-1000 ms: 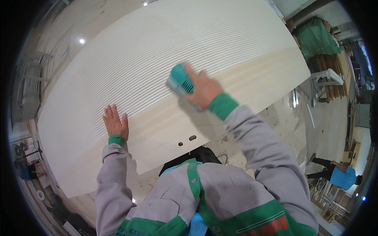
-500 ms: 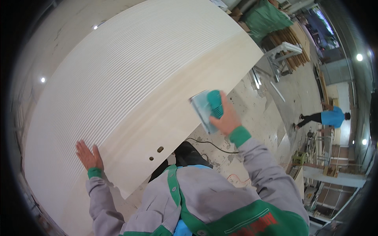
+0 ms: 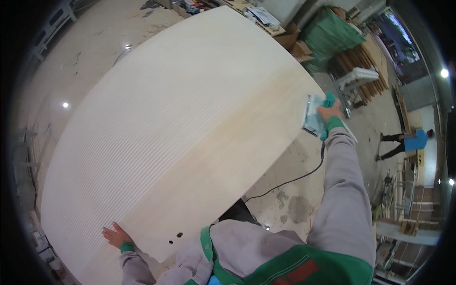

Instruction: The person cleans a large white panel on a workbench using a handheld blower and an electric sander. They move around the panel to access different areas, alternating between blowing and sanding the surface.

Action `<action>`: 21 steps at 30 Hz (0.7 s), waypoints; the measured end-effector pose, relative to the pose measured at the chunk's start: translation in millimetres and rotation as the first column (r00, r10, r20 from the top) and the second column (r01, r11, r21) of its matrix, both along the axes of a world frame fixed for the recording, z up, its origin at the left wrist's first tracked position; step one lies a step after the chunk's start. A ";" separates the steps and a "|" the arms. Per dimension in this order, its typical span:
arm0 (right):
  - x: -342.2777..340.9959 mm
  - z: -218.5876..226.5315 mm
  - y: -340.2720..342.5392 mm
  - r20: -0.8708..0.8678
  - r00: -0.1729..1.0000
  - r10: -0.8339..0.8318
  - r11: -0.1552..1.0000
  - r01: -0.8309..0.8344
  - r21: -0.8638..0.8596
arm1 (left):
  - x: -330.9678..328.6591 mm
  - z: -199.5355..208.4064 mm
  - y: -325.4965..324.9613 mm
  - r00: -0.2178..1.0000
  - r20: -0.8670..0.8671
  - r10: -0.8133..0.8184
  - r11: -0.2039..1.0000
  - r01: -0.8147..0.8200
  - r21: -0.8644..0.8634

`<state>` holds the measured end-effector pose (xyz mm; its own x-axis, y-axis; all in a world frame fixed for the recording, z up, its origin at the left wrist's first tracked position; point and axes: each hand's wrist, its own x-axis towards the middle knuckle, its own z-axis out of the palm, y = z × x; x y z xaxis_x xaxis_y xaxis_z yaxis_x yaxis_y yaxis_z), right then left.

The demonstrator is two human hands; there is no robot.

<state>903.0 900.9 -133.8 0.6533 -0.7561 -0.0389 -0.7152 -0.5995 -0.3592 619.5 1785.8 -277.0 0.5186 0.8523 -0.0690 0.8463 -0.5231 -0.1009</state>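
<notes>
A large white door-like panel (image 3: pixel 199 156) lies flat in front of me, with fine ribs over most of its face, a smooth pale strip along its near right side and two small holes at the near end. My left hand (image 3: pixel 118 235) rests on it, palm down with fingers apart, where ribs meet the smooth strip. My right hand (image 3: pixel 331 111) is wrapped round a teal corded electric sander (image 3: pixel 312 115) at the panel's far right edge. The sander is tilted on its side; whether it touches the panel I cannot tell.
A black cord (image 3: pixel 289 182) runs from the sander down past the panel's edge. Beyond the far right corner stand a metal stand (image 3: pixel 354 78), stacked boards (image 3: pixel 368 71) and a green sack (image 3: pixel 330 38). A person in a blue shirt (image 3: pixel 415 140) walks at the right.
My right arm has stretched out, carrying the sander away from me and to the right along the panel's edge. My left hand stays on the panel. The view has shifted.
</notes>
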 end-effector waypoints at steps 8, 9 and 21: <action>165.0 -12.1 -66.5 -0.003 1.000 0.008 0.999 -0.008 -0.050 | 55.9 -22.6 -158.9 0.983 0.109 -0.151 0.989 0.150 0.014; 183.7 -17.0 -66.5 0.018 0.998 0.061 0.996 -0.060 -0.069 | 62.5 -17.1 -166.6 0.986 0.115 -0.125 0.992 0.127 -0.008; 329.6 -75.4 41.9 0.308 0.608 0.732 0.574 -0.793 0.203 | 75.8 13.0 -181.8 0.971 0.216 -0.099 0.995 0.103 -0.004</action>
